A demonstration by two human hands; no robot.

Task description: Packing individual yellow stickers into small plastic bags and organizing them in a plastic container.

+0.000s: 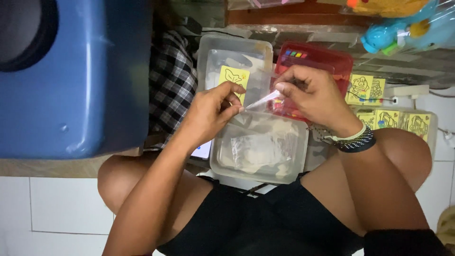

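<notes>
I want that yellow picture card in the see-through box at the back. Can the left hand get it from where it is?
Probably yes. The left hand is right beside the yellow card, nothing between them. But its fingers are pinching a small clear bag together with the right hand, so it must let go first.

I see white tiled floor [57, 208]: clear tubs [259, 149], red case [327, 59], yellow picture cards [362, 88], checked cloth [171, 83] on it.

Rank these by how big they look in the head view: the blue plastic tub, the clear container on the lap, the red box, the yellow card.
1. Blue plastic tub, though it is nearer the camera.
2. Clear container.
3. Red box, partly hidden by the right hand.
4. Yellow card.
</notes>
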